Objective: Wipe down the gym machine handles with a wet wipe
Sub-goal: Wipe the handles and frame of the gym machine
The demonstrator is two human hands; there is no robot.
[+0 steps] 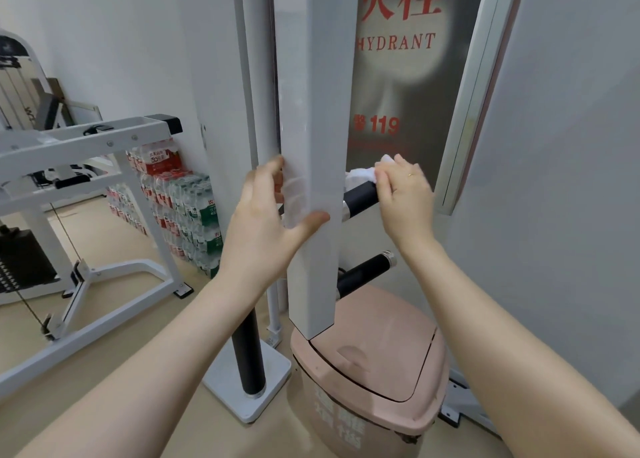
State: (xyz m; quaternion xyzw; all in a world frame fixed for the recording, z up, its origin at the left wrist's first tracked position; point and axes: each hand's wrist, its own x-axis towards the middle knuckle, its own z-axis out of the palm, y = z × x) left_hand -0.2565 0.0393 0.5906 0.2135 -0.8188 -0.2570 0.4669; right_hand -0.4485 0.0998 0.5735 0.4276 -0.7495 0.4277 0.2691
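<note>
while the left hand (266,222) clasps the white post (313,145), the right hand (403,194) fingers pinch the wet wipe (360,175) onto the black handle (362,199).

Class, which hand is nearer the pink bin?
Left. The left hand grips the white post directly above the bin; the right hand wipes higher.
</note>
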